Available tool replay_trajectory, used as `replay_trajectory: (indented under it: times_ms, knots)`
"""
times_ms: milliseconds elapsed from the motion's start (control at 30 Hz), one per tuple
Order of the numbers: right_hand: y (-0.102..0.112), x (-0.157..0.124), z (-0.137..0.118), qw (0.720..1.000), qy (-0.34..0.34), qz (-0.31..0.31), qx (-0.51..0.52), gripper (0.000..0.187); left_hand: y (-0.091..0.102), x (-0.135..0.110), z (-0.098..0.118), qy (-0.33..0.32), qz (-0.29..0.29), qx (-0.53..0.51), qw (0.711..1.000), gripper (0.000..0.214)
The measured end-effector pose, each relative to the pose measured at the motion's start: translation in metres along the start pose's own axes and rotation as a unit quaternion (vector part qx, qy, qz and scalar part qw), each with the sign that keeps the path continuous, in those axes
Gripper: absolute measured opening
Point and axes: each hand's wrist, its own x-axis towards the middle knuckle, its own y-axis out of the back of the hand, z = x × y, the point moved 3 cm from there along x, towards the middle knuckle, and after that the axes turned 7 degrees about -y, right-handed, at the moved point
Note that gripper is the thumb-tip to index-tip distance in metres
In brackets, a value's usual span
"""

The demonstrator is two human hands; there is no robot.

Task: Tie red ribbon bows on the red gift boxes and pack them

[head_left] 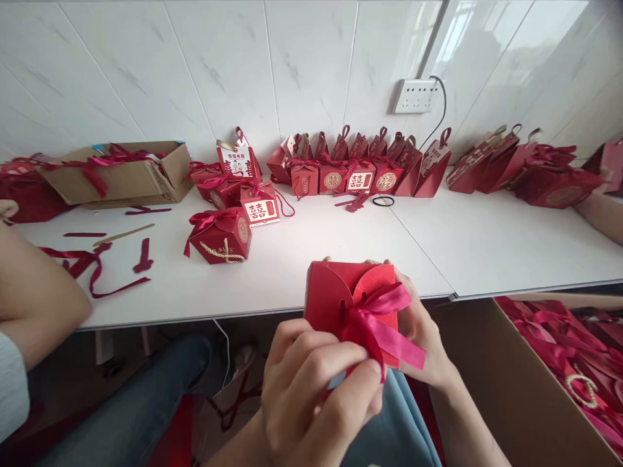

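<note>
I hold a small red gift box (331,295) with a red satin ribbon (384,318) just below the white table's front edge. My left hand (316,389) is closed, its fingertips pinching the ribbon at the knot. My right hand (423,331) is wrapped round the box's right side and steadies it from behind. The box's curved flaps are folded shut under the ribbon.
On the white table (302,259) stand several finished red boxes (221,233) and a row of red bags (350,168) along the tiled wall. A cardboard box (121,172) sits at the left, loose ribbons (92,266) near it. Another person's arm (34,298) is at left. A carton of red boxes (564,363) stands at lower right.
</note>
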Motion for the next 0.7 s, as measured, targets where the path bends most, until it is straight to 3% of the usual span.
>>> replay_trajectory:
  times_ms: [167,700]
  knots:
    - [0.0027,0.0001,-0.0061,0.999,0.032,0.013,-0.010,0.083,0.0006,0.0012,0.0031,0.004,0.015,-0.003,1.000,0.016]
    - [0.0038,0.0041,-0.0107,0.999,0.044,0.011,0.001,0.083,0.0038,0.0045,0.0011,0.000,0.018,-0.026,1.000,0.014]
